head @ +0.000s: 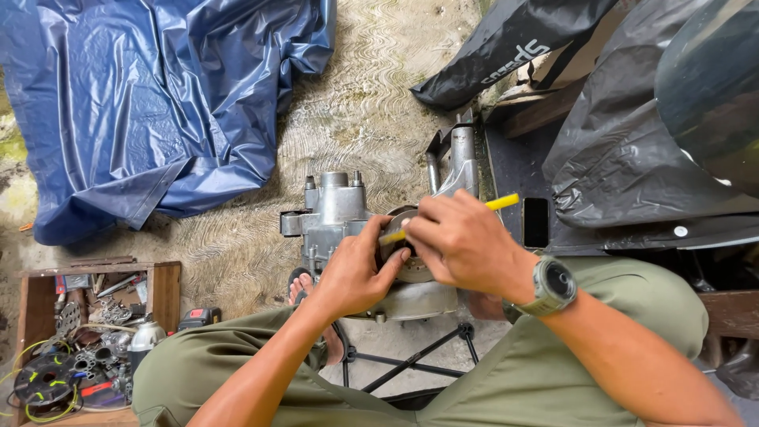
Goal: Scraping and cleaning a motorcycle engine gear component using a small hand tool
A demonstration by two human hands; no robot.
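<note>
The right hand grip pinches a yellow-handled tool. The tool's long axis slopes from upper right down to lower left, with its tip at the round hub of the grey engine casing directly ahead of the grip. The left hand grip is pressed around the hub's left edge, touching it; both hands are equally near. Far left of the grips, a wooden box on the floor holds loose metal parts, wire and tools.
</note>
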